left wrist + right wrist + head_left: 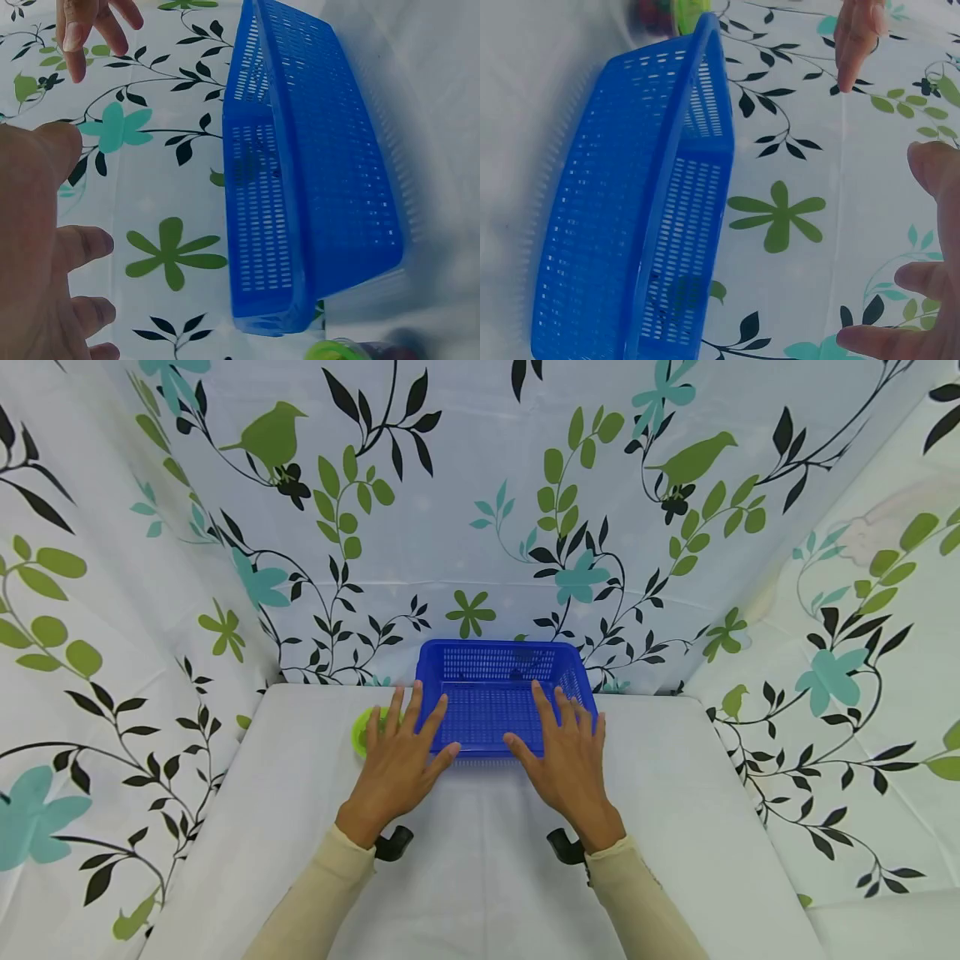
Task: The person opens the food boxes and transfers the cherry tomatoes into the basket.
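A blue plastic basket point(483, 714) with perforated walls stands at the back of the white table. My left hand point(396, 770), fingers spread, hovers by its front left corner and holds nothing. On the other side my right hand point(572, 767) hovers likewise near the front right corner, palm down and fingers apart. Both wrist views show the basket point(341, 165) apart from the fingers. Left of it sits a round container with a lime green rim point(360, 737), partly hidden by the left hand; dark reddish contents show faintly in the right wrist view point(654, 16).
The white table point(480, 877) runs from the person to the back wall. A curtain point(465, 527) printed with leaves, birds and flowers encloses the back and both sides. A black strap-like piece point(395, 843) sits at each wrist.
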`<state>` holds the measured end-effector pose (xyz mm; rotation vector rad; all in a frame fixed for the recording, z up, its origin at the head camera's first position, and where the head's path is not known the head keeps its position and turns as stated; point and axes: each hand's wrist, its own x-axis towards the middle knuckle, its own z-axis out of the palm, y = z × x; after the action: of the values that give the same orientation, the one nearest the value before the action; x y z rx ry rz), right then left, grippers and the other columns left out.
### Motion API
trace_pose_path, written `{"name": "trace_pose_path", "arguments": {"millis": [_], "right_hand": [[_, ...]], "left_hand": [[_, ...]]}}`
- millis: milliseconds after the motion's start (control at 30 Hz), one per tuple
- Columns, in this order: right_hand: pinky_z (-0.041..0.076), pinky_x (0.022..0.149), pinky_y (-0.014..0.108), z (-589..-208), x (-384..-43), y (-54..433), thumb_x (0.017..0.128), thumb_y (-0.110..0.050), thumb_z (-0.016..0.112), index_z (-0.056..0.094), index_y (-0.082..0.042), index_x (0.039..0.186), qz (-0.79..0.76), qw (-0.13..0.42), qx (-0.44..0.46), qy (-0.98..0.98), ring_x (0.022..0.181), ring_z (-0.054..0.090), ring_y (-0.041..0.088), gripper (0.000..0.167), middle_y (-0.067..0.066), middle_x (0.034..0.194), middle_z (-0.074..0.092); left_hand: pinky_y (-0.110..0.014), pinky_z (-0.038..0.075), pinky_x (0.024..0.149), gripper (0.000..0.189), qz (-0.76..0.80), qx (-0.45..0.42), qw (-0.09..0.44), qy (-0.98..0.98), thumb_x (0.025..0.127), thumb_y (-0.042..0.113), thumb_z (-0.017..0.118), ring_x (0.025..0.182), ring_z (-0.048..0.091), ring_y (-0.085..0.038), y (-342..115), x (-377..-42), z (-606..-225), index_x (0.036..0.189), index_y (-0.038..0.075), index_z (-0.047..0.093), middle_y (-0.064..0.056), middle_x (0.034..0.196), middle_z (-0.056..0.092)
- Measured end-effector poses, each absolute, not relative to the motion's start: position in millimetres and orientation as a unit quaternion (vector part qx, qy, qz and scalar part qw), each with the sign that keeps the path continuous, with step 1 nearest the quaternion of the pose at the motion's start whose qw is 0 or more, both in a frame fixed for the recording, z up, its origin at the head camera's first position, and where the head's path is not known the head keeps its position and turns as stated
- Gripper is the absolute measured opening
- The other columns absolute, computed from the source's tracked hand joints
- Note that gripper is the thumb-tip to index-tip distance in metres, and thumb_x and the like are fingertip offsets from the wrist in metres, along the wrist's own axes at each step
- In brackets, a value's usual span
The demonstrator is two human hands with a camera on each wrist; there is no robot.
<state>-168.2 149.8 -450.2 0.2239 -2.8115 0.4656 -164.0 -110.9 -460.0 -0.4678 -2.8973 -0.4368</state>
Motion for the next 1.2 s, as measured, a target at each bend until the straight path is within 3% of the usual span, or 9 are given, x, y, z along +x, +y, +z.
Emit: {"name": "trace_pose_path", "arguments": {"millis": [300, 767, 1200], "right_hand": [[0.036, 0.121, 0.068, -458.2, -168.8, 147.1, 0.1, -0.061, 0.065, 0.031, -0.029, 0.169, 0.207, 0.182, 0.087, -0.957, 0.144, 0.049, 0.046, 0.084, 0.02, 0.159, 0.052], [0.049, 0.109, 0.06, -479.6, -166.6, 130.8, 0.096, -0.049, 0.077, 0.043, -0.027, 0.164, 0.266, 0.22, 0.103, -0.933, 0.13, 0.059, 0.039, 0.079, 0.018, 0.14, 0.064], [0.056, 0.097, 0.051, -501.9, -160.1, 99.8, 0.097, -0.041, 0.079, 0.053, -0.023, 0.157, 0.334, 0.208, 0.129, -0.91, 0.117, 0.064, 0.032, 0.068, 0.012, 0.134, 0.071]], "left_hand": [[-0.074, 0.014, 0.126, 0.072, -0.217, -0.147, 0.082, -0.961, 0.107, 0.057, 0.055, 0.165, 0.013, -0.045, -120.8, -170.3, -478.6, 0.167, 0.02, 0.037, -0.019, 0.177, 0.021], [-0.066, 0.026, 0.112, 0.066, -0.333, -0.093, 0.115, -0.931, 0.1, 0.044, 0.072, 0.155, 0.034, -0.043, -145.0, -176.5, -506.1, 0.157, 0.017, 0.052, -0.019, 0.168, 0.042], [-0.065, 0.027, 0.106, 0.064, -0.402, -0.049, 0.125, -0.906, 0.097, 0.032, 0.078, 0.151, 0.036, -0.046, -179.4, -182.3, -530.5, 0.155, 0.017, 0.054, -0.016, 0.165, 0.047]]}}
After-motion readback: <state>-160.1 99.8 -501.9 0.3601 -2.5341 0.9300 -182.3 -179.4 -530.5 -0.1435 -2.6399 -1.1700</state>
